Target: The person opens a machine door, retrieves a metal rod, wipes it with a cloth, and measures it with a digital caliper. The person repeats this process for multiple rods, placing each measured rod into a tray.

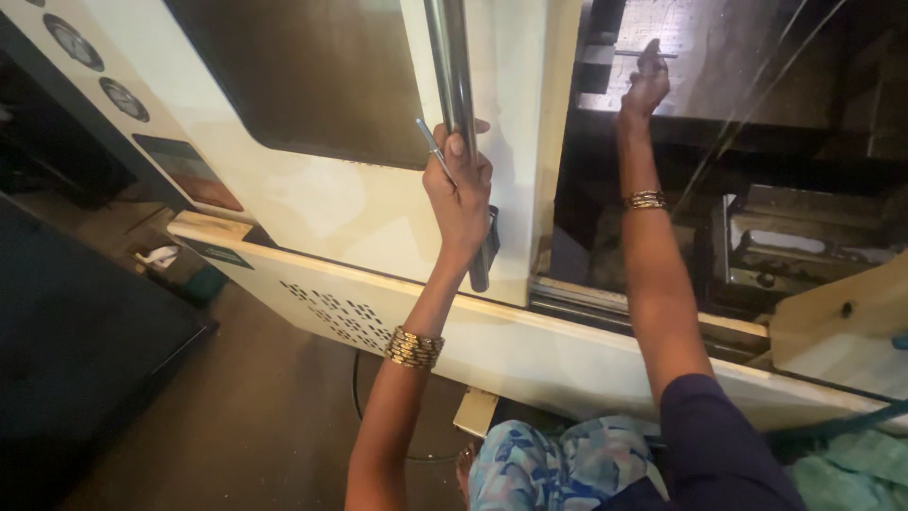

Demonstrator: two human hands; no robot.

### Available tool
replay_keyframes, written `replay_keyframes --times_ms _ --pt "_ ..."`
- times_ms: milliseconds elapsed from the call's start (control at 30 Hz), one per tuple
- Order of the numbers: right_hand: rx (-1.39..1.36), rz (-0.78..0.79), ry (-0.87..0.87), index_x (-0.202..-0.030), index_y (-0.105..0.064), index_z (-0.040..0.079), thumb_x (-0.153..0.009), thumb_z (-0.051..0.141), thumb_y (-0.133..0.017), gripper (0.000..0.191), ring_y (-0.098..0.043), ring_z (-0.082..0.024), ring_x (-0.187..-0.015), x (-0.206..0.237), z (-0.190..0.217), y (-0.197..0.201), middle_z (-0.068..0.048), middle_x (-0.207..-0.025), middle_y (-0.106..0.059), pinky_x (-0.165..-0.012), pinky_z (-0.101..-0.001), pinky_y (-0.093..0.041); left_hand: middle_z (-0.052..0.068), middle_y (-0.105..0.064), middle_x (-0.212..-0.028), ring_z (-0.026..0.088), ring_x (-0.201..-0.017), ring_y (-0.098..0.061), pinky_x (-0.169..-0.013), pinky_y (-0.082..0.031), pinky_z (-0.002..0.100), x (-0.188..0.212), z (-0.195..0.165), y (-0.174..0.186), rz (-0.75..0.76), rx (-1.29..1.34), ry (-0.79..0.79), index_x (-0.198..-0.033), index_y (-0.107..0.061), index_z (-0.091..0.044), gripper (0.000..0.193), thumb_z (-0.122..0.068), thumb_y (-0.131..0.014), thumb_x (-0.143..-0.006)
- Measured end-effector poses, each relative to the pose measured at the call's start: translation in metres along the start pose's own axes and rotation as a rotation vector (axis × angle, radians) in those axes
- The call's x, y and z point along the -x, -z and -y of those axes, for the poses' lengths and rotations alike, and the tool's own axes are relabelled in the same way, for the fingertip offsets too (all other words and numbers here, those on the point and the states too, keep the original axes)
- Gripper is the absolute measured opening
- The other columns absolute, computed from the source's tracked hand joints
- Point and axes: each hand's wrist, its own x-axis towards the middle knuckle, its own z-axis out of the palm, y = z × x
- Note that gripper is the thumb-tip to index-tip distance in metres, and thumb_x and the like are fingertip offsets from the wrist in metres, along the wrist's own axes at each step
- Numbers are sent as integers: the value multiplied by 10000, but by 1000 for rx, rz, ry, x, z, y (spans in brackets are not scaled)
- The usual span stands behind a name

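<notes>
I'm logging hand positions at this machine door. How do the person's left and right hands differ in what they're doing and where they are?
The left hand grips the vertical steel door handle outside the cream door, with a thin metal rod tucked in its fingers; the right hand reaches deeper into the dark machine opening, pinching a thin horizontal pin. The left hand is nearer the camera, the right farther and higher. Both wrists wear gold bangles.

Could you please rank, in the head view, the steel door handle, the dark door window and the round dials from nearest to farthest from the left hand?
1. Steel door handle: gripped by the left hand.
2. Dark door window: just left of the hand, up the door.
3. Round dials: far left, on the machine panel.
</notes>
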Motion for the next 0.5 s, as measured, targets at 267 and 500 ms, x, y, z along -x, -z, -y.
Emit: replay_keyframes --times_ms 267,500 --pt "-176 -100 -92 -1112 -684 112 -901 299 -734 286 -701 -144 -637 -21 11 18 -37 -792 -695 -425 -252 -478 -58 -395 -641 35 -574 -390 -537 -313 219 1 -3 0 1 -48 -55 -1113 -608 2 504 -449 -384 -1141" --pt "1067 329 492 -1083 -822 222 -934 308 -804 173 -713 -135 -803 -29 9 55 -18 -963 -781 -731 -389 -552 -54 -353 -680 44 -581 -389 -527 -312 232 0 -1 -3 7 -17 -67 -1119 -613 15 532 -463 -381 -1147"
